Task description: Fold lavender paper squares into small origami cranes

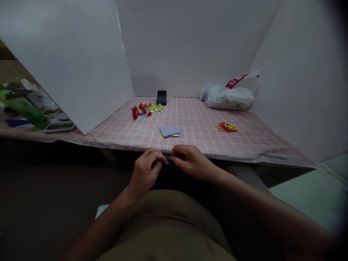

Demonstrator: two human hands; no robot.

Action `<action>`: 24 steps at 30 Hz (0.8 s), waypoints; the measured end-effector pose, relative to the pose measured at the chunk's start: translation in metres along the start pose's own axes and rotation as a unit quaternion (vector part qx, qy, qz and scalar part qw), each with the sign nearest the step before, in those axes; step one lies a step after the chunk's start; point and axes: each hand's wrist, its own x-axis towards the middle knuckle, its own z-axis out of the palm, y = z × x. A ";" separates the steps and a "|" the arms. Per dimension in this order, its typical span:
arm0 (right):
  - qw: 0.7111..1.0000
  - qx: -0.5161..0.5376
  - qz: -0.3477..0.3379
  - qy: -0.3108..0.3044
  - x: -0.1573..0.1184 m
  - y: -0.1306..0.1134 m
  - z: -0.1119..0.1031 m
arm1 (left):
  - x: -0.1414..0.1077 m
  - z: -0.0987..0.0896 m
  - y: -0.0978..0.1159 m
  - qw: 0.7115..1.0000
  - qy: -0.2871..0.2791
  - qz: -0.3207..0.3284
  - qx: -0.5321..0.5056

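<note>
The left hand (146, 167) and right hand (191, 162), fingertips pinched close, both grip the purple paper (167, 159) directly between them, near the desk's (198, 121) front edge, its long axis unclear.

Count by kind
Hands (146, 168) number two; purple paper piece (167, 159), one; square-paper stack (170, 130), one; folded-paper heap (144, 109), one; phone (161, 98), one; plastic bag (231, 98), one.

purple paper (167, 159) partly hidden, bag lettering (236, 82) unreadable
</note>
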 end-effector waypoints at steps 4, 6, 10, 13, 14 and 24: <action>0.998 0.024 -0.008 0.055 0.001 0.003 0.003 | -0.002 0.005 0.000 0.984 -0.009 -0.133 -0.118; 0.996 0.058 -0.020 0.068 0.002 0.004 0.004 | -0.002 0.010 0.002 0.959 -0.011 -0.197 -0.203; 0.992 0.073 -0.087 0.063 0.002 0.003 0.003 | -0.002 0.017 0.007 0.926 0.046 -0.247 -0.283; 0.987 0.102 -0.119 0.036 0.002 0.002 0.001 | -0.001 0.018 0.009 0.924 0.102 -0.240 -0.281; 0.986 0.109 -0.122 0.031 0.002 0.002 0.001 | -0.001 0.018 0.009 0.925 0.116 -0.235 -0.275; 0.967 -0.017 -0.191 0.168 -0.002 0.011 0.020 | -0.002 0.021 0.017 0.938 0.113 -0.230 -0.232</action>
